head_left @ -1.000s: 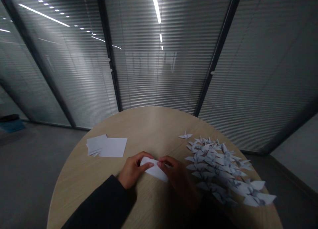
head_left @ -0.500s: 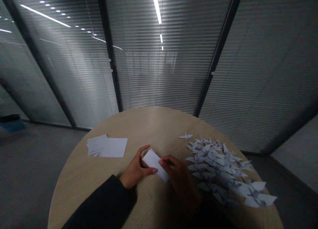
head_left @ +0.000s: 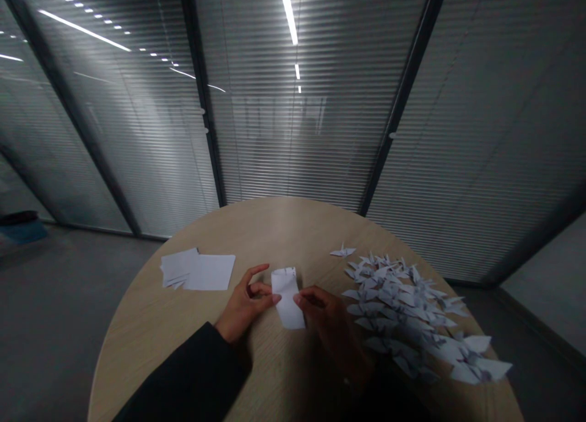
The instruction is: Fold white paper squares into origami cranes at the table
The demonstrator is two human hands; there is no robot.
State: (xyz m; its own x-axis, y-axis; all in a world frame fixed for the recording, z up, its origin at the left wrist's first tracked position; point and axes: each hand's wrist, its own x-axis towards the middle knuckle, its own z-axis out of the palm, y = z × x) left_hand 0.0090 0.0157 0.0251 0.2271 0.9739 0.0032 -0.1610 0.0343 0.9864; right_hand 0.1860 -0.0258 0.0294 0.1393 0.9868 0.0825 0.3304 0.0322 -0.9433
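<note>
A folded piece of white paper [head_left: 288, 303] is held between both hands above the middle of the table, its long side pointing away from me. My left hand [head_left: 245, 303] pinches its left edge with the thumb on top; the index finger is raised off the paper. On the opposite edge, my right hand [head_left: 327, 318] grips it between thumb and fingers. Small dark marks show along the paper's far end. To the right lies a crowd of folded white paper cranes [head_left: 403, 306], with one single crane [head_left: 342, 251] set apart at its far side.
Loose white paper sheets [head_left: 210, 272] overlap on the left of the round wooden table [head_left: 284, 220]. Glass panels with blinds [head_left: 293, 153] stand just beyond its far edge. A blue bin [head_left: 22, 228] is on the floor at far left.
The folded paper has turned from a slant to nearly straight away from me, and its marked far end now shows. My left hand has shifted slightly left with its grip.
</note>
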